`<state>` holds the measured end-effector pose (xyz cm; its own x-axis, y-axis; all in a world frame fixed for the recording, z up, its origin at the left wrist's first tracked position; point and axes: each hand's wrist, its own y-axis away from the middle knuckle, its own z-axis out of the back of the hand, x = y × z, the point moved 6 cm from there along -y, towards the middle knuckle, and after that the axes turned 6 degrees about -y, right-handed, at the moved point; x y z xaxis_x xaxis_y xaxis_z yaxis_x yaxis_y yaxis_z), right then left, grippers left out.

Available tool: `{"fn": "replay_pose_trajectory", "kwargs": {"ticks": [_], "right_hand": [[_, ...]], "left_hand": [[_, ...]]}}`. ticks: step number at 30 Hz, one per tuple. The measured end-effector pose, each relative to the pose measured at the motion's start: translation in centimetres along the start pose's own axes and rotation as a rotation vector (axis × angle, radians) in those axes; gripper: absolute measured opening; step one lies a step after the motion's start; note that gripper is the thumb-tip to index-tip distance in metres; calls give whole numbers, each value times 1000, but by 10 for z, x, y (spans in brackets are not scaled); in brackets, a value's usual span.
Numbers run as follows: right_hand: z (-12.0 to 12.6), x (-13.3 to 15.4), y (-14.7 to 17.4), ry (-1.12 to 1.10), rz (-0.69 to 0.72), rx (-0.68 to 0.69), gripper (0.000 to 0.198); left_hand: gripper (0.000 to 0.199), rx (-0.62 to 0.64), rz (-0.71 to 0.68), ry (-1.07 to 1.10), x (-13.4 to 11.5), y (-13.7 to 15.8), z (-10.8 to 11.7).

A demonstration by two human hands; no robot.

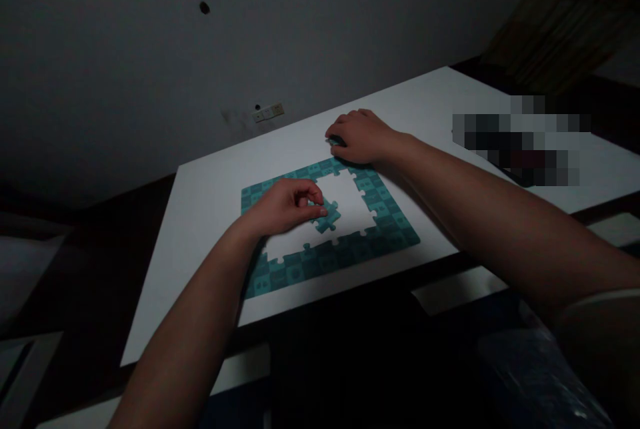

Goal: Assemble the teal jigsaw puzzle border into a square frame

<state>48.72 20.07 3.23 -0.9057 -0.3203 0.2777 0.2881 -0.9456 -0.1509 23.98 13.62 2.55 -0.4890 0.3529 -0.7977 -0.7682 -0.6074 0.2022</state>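
A teal jigsaw border [295, 273] lies on the white table, its interlocking inner edge enclosing a bare white area. Over that area is my left hand [283, 207], thumb and forefinger pinched at a teal puzzle piece [329, 218]. The piece sits tilted relative to the border; whether it touches the table I cannot tell. Past the border's far edge rests my right hand [361, 135], its fingers curled around a small dark teal thing [336, 141]. That looks like one or more puzzle pieces, mostly hidden by the hand.
The white table [210, 182] runs along a grey wall with a socket strip [269, 113]. On its right part lies a dark item [520, 155], blurred by pixelation. Clear plastic wrap [545, 375] shows below the near edge at right. The room is dim.
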Motion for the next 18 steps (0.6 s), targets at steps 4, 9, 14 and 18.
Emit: {"fn": "replay_pose_trajectory", "kwargs": {"ticks": [4, 9, 14, 18], "right_hand": [[0, 1, 0, 4, 8, -1, 56], [3, 4, 1, 38, -11, 14, 54], [5, 9, 2, 50, -26, 20, 55], [3, 11, 2, 35, -42, 20, 57]], "left_hand": [[29, 86, 1, -82, -11, 3, -5], [32, 123, 13, -145, -33, -2, -8], [30, 129, -26, -267, -49, -18, -20], [32, 108, -27, -160, -52, -25, -32]]}}
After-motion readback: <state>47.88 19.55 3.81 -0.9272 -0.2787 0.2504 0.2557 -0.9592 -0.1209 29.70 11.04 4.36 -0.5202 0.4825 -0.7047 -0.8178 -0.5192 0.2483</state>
